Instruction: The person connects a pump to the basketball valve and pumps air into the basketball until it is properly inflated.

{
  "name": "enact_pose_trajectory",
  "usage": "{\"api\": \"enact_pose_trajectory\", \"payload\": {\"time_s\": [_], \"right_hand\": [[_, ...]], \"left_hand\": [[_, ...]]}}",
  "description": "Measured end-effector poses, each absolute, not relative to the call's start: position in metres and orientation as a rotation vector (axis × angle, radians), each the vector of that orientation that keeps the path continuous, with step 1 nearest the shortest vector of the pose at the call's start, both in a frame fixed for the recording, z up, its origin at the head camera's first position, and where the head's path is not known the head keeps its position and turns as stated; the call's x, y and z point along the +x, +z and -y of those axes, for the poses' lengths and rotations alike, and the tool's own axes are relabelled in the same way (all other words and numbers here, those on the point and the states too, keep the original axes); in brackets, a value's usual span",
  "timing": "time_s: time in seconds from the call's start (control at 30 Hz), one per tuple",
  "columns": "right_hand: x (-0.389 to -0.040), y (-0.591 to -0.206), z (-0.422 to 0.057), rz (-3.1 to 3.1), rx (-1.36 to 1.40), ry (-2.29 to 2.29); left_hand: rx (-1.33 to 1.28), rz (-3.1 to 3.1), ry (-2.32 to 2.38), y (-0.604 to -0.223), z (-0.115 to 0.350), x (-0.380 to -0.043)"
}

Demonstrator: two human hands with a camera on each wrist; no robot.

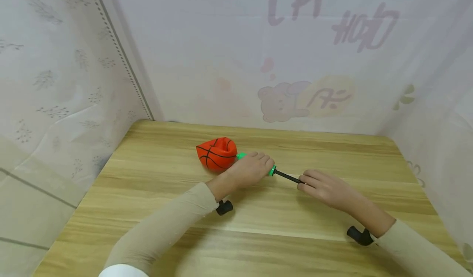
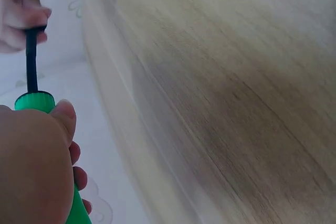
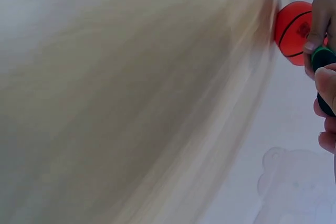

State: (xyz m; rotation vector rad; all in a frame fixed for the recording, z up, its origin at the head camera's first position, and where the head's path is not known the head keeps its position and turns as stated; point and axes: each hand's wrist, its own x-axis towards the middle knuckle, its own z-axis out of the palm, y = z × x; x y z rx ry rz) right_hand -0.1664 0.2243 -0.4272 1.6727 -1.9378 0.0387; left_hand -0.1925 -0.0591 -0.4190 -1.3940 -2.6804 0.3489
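Note:
A partly deflated orange-red toy basketball (image 1: pixel 214 158) with black lines lies on the wooden table, its top dented inward. Beside it, my left hand (image 1: pixel 252 169) grips the green barrel of a hand pump (image 1: pixel 272 171), whose nozzle end meets the ball. A black rod (image 1: pixel 288 176) extends from the barrel toward the right. At the rod's far end, my right hand (image 1: pixel 327 188) holds the pump's black handle, mostly hidden by the fingers. The left wrist view shows the thumb and fingers wrapped around the green barrel (image 2: pixel 34 100), with the rod pulled out.
The wooden table (image 1: pixel 258 244) has pale patterned curtains (image 1: pixel 207 63) behind it and at both sides. A black wrist mount (image 1: pixel 224 207) sits under the left wrist, and another black mount (image 1: pixel 359 236) under the right.

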Motion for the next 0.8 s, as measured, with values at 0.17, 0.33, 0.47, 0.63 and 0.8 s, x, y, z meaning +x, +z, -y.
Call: {"api": "enact_pose_trajectory", "payload": {"time_s": [0.17,0.33,0.47,0.63,0.8], "right_hand": [[-0.177,-0.427,-0.204,1.965,1.696,0.077],[-0.187,-0.428,-0.187,1.963,1.716,0.116],[-0.193,-0.428,-0.179,1.971,1.71,0.126],[-0.194,-0.427,-0.182,1.979,1.7,0.115],[-0.188,-0.422,-0.191,1.937,1.732,0.112]], "left_hand": [[-1.379,2.635,0.395,-0.42,0.056,-0.192],[-1.387,2.64,0.371,-0.422,0.054,-0.192],[-1.371,2.683,0.369,-0.421,0.056,-0.193],[-1.377,2.72,0.268,-0.417,0.056,-0.195],[-1.389,2.715,0.294,-0.418,0.057,-0.195]]}}
